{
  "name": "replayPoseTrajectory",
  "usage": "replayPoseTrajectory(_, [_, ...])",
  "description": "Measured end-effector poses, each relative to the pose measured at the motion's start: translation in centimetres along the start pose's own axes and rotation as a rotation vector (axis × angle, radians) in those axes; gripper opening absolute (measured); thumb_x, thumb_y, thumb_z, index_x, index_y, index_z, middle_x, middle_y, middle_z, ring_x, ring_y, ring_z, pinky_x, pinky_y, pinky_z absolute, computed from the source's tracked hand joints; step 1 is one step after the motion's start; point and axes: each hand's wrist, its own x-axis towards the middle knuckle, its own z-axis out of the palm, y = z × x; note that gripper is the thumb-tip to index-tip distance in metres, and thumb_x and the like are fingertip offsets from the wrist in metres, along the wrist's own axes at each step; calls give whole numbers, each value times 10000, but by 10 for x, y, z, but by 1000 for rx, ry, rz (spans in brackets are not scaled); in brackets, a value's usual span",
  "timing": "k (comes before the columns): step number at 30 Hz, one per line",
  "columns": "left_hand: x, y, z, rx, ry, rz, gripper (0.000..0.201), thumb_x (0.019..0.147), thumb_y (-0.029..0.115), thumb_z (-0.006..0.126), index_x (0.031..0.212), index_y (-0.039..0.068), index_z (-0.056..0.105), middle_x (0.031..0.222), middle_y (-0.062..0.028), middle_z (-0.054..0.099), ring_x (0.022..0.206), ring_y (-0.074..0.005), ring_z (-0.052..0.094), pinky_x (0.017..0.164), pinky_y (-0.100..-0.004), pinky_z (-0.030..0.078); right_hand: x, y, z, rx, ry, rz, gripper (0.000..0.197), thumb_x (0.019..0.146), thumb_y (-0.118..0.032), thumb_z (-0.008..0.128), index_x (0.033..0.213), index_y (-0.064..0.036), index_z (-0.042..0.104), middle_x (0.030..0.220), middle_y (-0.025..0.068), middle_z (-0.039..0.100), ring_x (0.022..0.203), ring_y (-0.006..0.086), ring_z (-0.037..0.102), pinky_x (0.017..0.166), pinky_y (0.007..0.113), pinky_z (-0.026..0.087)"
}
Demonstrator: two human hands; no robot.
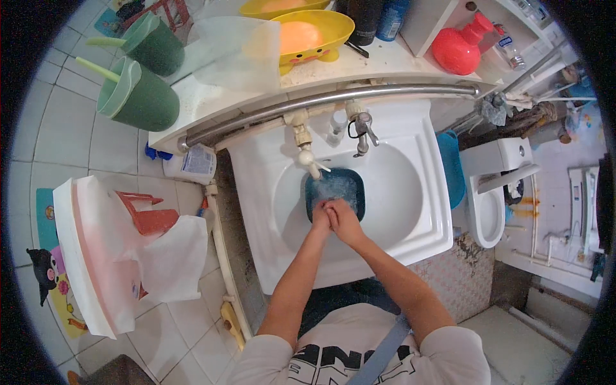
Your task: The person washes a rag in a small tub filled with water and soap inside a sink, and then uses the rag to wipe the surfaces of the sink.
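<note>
My left hand (319, 214) and my right hand (341, 214) are pressed together over a dark teal square basin (361, 200). Their fingers are closed, and whatever may be between them is hidden. The basin stands inside a white washbasin (399, 186) and holds cloudy, splashing water (337, 186). Just beyond my hands, a cream plastic tap (307, 157) points down at the basin's far left corner. A metal tap (364, 131) stands to its right, with a small clear bottle (337, 127) between the two.
A metal bar (333, 97) crosses behind the taps, below a white shelf (215, 109). On the shelf are green cups (144, 102), a yellow dish (321, 35) and a red round bottle (457, 51). A toilet (484, 215) stands right; a white-covered box (96, 256) is left.
</note>
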Motion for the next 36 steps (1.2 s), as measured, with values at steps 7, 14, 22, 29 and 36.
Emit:
replayPoseTrajectory(7, [8,-16,-28,702,85,301,452,933,153,454,1361,51,347,1280,-142,465,1103,-252,490,855,-399,445,35,59,3,-370,154,98,360,849,-78,476,1201,-5,477,1237,206,460,1129,398,442,932,455,398])
replayPoseTrajectory(14, [-27,13,12,295,113,85,506,938,266,447,1333,-33,349,1280,-205,463,1191,-310,441,986,-386,346,16,95,33,-318,-266,237,427,694,-95,664,1110,-44,583,1090,228,573,974,371,566,848,414,459])
replayPoseTrajectory(22, [-62,128,70,272,184,703,492,931,308,478,1249,-59,403,1184,-204,465,1083,-315,487,954,-366,360,-5,8,-20,53,-77,256,352,778,-247,676,1018,4,620,1016,227,611,913,381,593,784,420,474])
replayPoseTrajectory(29, [-64,167,48,392,-248,547,594,865,299,590,1354,74,339,1260,-124,427,1146,-237,435,947,-355,356,-1,26,-33,384,29,435,273,883,-263,589,1044,-44,610,785,29,584,667,114,539,572,253,450])
replayPoseTrajectory(36, [-53,49,18,51,-226,-28,650,887,592,415,1313,101,400,1232,-68,468,1114,-224,474,897,-416,404,-6,-3,-50,528,-117,406,254,915,-243,545,1058,-37,590,788,14,568,683,106,538,556,266,451])
